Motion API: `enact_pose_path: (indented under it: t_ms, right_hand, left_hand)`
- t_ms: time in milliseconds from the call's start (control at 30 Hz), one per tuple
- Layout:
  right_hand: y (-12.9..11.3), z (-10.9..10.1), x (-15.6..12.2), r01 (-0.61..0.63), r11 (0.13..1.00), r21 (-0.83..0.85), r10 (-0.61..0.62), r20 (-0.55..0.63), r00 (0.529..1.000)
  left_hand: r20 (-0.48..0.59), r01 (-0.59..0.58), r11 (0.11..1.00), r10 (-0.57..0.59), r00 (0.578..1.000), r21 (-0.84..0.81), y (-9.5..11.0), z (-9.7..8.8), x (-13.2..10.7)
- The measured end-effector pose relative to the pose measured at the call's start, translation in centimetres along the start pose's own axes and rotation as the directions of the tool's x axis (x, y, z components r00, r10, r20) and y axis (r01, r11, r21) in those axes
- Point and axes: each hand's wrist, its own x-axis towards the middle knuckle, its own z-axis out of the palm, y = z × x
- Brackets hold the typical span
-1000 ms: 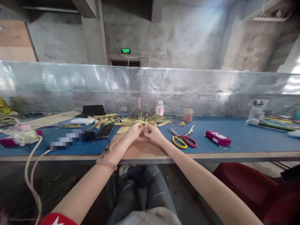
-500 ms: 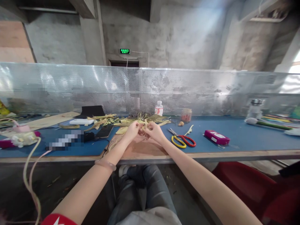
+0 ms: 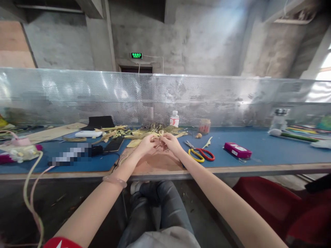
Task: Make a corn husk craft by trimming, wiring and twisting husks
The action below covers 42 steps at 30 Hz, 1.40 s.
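My left hand (image 3: 145,144) and my right hand (image 3: 172,143) meet above a brown board (image 3: 157,162) at the near edge of the blue table (image 3: 258,148). Both have their fingers pinched on a small piece of woven dry leaf strips (image 3: 160,142) held between them. A heap of yellowish leaf strips (image 3: 144,132) lies just behind my hands. A pale bangle (image 3: 114,181) sits on my left wrist.
Scissors with one yellow and one red handle (image 3: 200,154) lie right of my hands, a pink box (image 3: 234,150) farther right. A dark phone (image 3: 115,144), a white bottle (image 3: 174,119) and a small jar (image 3: 204,126) stand around. A perforated metal screen (image 3: 232,96) backs the table. Red chair (image 3: 271,203) at right.
My hands stayed together on the woven piece, shifting slightly up and away, with small finger movements. The view drifted a little.
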Motion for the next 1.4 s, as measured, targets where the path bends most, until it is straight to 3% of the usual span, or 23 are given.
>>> enact_pose_path:
  t_ms: [233,367,767,1000,1233,1400]
  right_hand:
    - [0.5,-0.3,0.3,0.029,0.999,-0.022,-0.028,0.044,0.999]
    - [0.7,-0.8,0.4,0.056,0.996,-0.072,-0.047,0.116,0.992]
    - [0.1,-0.5,0.0,0.052,0.997,-0.062,-0.051,0.019,0.999]
    - [0.5,-0.7,0.5,-0.004,0.995,0.103,-0.008,0.118,0.993]
    - [0.9,-0.8,0.6,0.046,0.998,0.05,-0.052,0.127,0.991]
    - [0.8,-0.8,0.5,0.002,0.996,0.092,-0.018,0.166,0.986]
  left_hand:
    - [0.051,0.002,0.996,0.003,0.999,-0.09,-1.2,-0.1,0.4]
    - [0.045,-0.02,0.999,0.022,0.999,-0.03,-1.5,-0.2,0.5]
    - [0.141,-0.03,0.999,0.024,0.99,0.039,-0.4,-0.8,-0.1]
    - [0.055,0.026,0.992,-0.019,0.998,-0.122,-0.8,-0.4,0.3]
    - [0.06,-0.008,0.994,0.014,0.998,-0.106,-0.5,-0.5,0.3]
    - [0.023,-0.023,0.995,0.025,0.999,-0.093,-0.8,-0.5,0.6]
